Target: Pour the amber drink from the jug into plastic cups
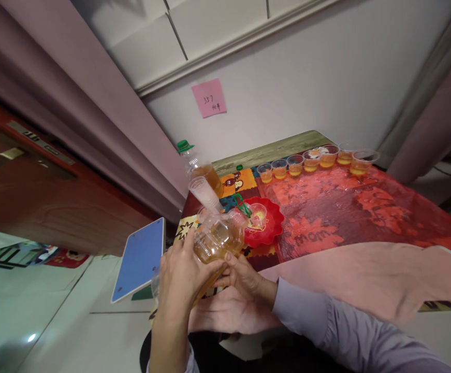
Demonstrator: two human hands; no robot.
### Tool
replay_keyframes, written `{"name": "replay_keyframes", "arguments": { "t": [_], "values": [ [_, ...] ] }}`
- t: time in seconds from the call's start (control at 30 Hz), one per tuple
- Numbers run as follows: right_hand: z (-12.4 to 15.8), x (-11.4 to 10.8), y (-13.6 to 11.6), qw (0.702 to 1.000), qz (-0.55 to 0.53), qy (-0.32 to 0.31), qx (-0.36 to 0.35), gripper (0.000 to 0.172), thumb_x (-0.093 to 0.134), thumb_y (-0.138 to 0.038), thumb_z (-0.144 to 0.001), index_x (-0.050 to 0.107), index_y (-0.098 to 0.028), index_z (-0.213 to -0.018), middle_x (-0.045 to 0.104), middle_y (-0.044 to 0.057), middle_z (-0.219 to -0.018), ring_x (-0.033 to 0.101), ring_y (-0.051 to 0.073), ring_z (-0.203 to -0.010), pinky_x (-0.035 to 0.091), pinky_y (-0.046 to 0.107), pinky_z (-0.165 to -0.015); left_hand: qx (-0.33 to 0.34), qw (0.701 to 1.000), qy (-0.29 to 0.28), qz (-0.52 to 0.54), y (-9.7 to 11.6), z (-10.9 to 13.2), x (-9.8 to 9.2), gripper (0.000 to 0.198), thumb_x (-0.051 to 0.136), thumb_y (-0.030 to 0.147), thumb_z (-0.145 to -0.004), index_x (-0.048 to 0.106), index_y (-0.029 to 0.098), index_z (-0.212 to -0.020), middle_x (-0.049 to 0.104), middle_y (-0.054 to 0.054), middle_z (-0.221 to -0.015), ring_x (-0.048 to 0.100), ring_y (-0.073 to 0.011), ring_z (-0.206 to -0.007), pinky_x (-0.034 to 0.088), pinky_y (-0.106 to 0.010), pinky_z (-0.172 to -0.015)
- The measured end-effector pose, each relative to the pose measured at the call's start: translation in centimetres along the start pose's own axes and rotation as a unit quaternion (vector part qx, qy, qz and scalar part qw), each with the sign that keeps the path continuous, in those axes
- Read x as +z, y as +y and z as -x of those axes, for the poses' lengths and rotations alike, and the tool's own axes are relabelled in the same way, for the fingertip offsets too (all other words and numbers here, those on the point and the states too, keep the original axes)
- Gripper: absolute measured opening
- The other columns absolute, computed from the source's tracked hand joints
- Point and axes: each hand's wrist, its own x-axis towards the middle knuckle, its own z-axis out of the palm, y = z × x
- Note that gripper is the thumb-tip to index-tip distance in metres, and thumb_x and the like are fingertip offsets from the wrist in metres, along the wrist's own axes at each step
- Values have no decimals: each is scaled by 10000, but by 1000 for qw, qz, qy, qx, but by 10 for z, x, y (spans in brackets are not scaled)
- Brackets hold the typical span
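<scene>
A clear plastic bottle point(218, 237) of amber liquid lies tilted between my hands, its neck pointing up and right. My left hand point(182, 267) is wrapped round its left side. On its near right side, my right hand point(244, 275) grips with bent fingers. The green carry handle point(241, 205) at the bottle's neck hangs over a clear plastic cup point(259, 213). That cup stands in a red scalloped dish point(275, 228). Whether liquid is flowing from the mouth is too blurred to tell.
Several clear cups point(311, 161) with yellow liquid stand in a row along the table's back. Behind my left hand are a stack of cups point(205, 192) and a green-capped bottle point(206, 172). A loose green cap point(239, 167) lies nearby. A blue board point(140, 259) stands left of the table.
</scene>
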Motion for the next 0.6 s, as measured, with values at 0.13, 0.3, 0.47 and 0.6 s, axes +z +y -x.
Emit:
{"name": "replay_keyframes", "arguments": {
  "t": [0.13, 0.3, 0.47, 0.6],
  "values": [
    [1, 0, -1, 1000, 2, -4, 2, 778, 783, -813, -866, 638, -236, -1367, 793, 116, -1208, 791, 272, -996, 670, 479, -847, -3, 1000, -14, -7, 2, 0, -2, 943, 795, 631, -829, 517, 188, -1613, 758, -207, -1279, 728, -425, -1241, 566, -528, -1051],
    [1, 1, -1, 1000, 0, 1, 2, 781, 783, -818, -861, 636, -238, -1363, 793, 116, -1203, 792, 276, -993, 669, 470, -839, -1, 1000, -9, -8, 2, 0, -2, 940, 797, 624, -832, 511, 193, -1617, 752, -213, -1293, 724, -432, -1243, 555, -538, -1066],
    [1, 2, -2, 1000, 5, 2, 2, 786, 778, -838, -848, 643, -230, -1329, 794, 120, -1192, 788, 272, -975, 665, 460, -827, 14, 1000, 2, 1, 0, 0, 0, 927, 782, 633, -841, 523, 181, -1608, 758, -222, -1280, 729, -444, -1240, 569, -557, -1047],
    [1, 3, -3, 1000, 1, 1, 5, 791, 788, -828, -844, 630, -236, -1344, 791, 121, -1215, 787, 273, -992, 666, 481, -852, 19, 1000, 14, -1, -2, -1, 3, 942, 781, 640, -831, 524, 176, -1609, 760, -220, -1273, 738, -446, -1222, 582, -564, -1034]
  ]
}}
